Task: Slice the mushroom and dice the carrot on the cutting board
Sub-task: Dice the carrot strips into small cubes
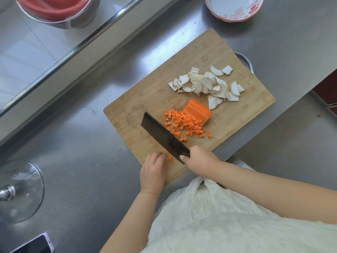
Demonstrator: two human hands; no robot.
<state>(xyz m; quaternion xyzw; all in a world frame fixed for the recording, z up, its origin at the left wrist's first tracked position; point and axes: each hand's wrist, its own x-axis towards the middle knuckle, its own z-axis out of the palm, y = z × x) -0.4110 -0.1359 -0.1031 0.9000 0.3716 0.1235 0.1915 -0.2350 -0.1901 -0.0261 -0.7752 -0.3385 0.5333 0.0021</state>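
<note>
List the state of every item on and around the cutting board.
mushroom: sliced, piled
carrot chunk: uncut
carrot dice: scattered
cleaver: held by right hand
left hand: pinching a carrot bit
patterned bowl: empty
glass lid: lying on counter

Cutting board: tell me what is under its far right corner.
A curved metal rim pokes out from beneath the cutting board at that corner, on the steel counter. The board covers the rest, so what it belongs to cannot be seen.
</note>
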